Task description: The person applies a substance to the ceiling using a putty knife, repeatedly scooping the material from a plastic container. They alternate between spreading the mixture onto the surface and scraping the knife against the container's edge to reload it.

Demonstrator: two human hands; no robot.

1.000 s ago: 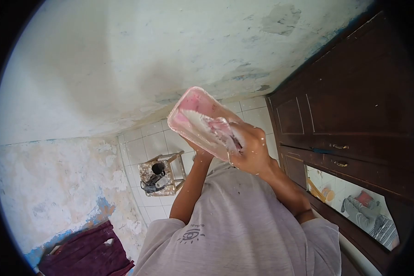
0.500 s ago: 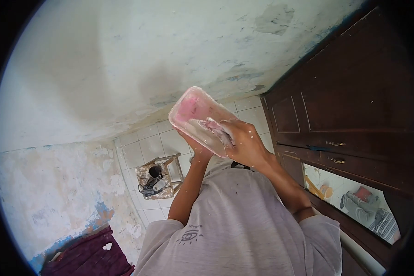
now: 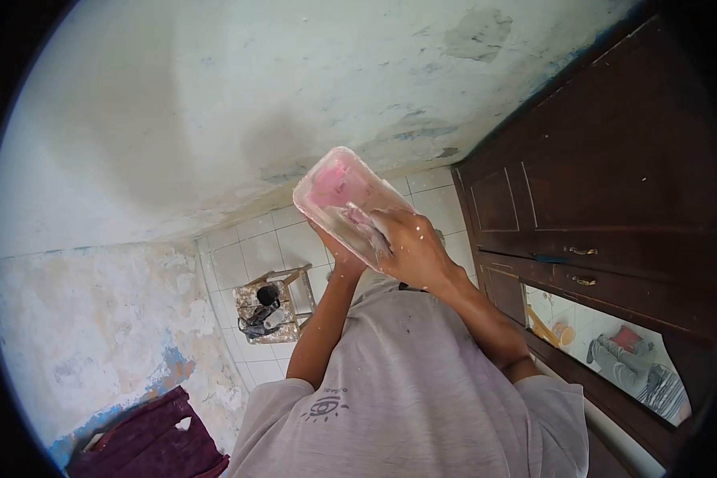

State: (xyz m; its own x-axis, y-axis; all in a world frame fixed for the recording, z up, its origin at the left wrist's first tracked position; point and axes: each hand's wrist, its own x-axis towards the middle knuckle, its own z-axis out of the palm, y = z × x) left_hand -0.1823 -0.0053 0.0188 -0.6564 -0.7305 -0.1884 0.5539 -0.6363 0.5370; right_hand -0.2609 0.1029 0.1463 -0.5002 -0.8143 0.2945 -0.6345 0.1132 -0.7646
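Observation:
In front of my body is an oblong pink plastic tub (image 3: 344, 182), tilted, its walls and rim coated with whitish paste. My left hand (image 3: 346, 256) grips it from below at the near side, most of the fingers hidden behind it. Over the tub's near right end, my right hand (image 3: 419, 248) is closed around a paste-smeared scraper (image 3: 366, 226). The scraper's tip reaches into the tub; my fingers cover its handle. White specks dot the back of my right hand.
A patchy wall (image 3: 239, 95) rises ahead. A spattered wooden stool (image 3: 295, 321) bearing a dark cup (image 3: 268, 295) stands on the tiled floor (image 3: 259, 252) at left. A dark wooden cabinet (image 3: 605, 159) with a mirror (image 3: 597, 346) is right; maroon cloth (image 3: 155, 442) lies lower left.
My right hand and the scraper have shifted slightly left within the tub. The tub has tilted a little, still in my left hand.

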